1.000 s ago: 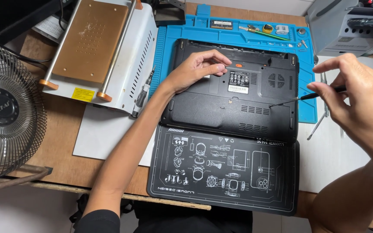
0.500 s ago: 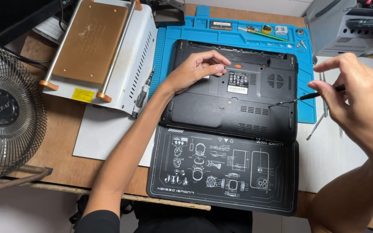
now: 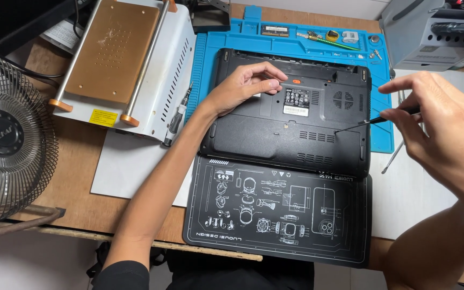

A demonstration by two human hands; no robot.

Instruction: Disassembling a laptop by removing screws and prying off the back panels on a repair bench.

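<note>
**Screwdriver tip on laptop underside, right-hand vent area**

Right hand (image 3: 447, 134): fingers pressed together around the handle of a thin screwdriver (image 3: 374, 120), thumb and forefinger pinching the grip, remaining fingers curled loosely above. The shaft runs down and left; its tip touches the base panel just beside the vent slots, near the right edge of the laptop (image 3: 288, 110). Whether the tip sits in a screw head is too small to tell.

Left hand (image 3: 245, 86): palm down, fingers bent and resting flat on the upper-left part of the same base, near the orange latch (image 3: 297, 81). It grips nothing; it steadies the case.

The laptop lies bottom-up, its far half on the blue work mat (image 3: 232, 43), its near edge meeting a black printed mat (image 3: 277, 212) that reaches towards the bench's front edge.

Judgement on technique: the shaft is strongly tilted; bringing it closer to upright over the screw and pushing down along its axis would lessen the chance of slipping out. The left hand's pressure helps stop the case sliding.

Surroundings: a white heating-plate machine (image 3: 127, 59) at the far-left of the bench, a second screwdriver (image 3: 175, 118) lying beside it, a black fan (image 3: 6, 139) at the left edge, small parts along the blue mat's far rim.
</note>
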